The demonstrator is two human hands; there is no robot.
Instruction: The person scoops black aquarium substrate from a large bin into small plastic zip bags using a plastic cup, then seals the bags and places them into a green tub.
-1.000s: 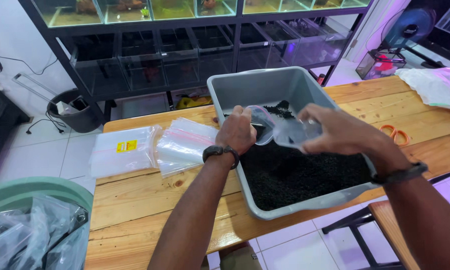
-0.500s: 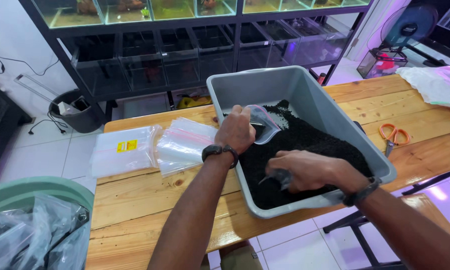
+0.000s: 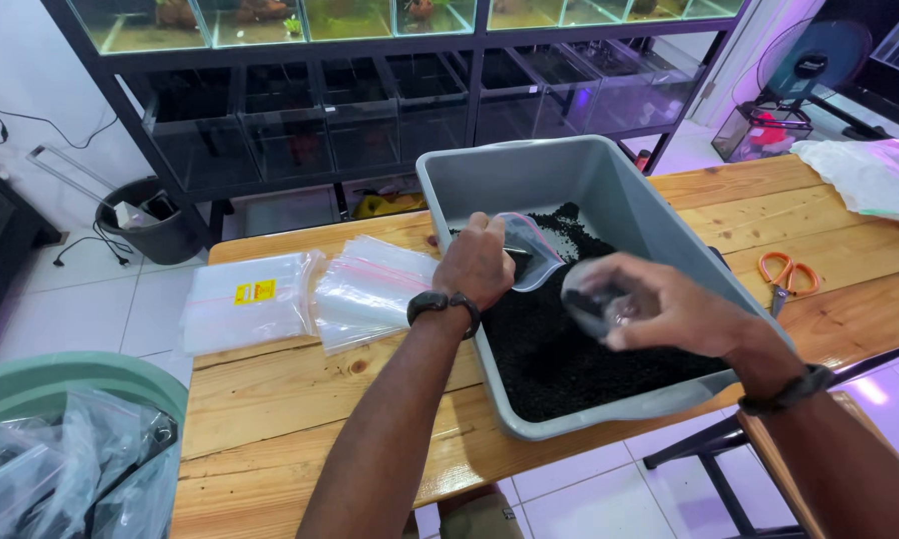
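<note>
My left hand [image 3: 477, 265] pinches the small clear bag [image 3: 529, 252] open over the grey tub [image 3: 609, 175]; my right hand [image 3: 659, 304] – grasping a clear cup [image 3: 591, 299] – sits just right and nearer.

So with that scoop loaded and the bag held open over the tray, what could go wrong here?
The right hand carries a clear cup of black gravel toward the small zip bag that the left hand pinches open. Its mouth looks narrow, so grains may miss it. The cup looks blurred; a fast tip could overshoot.
</note>
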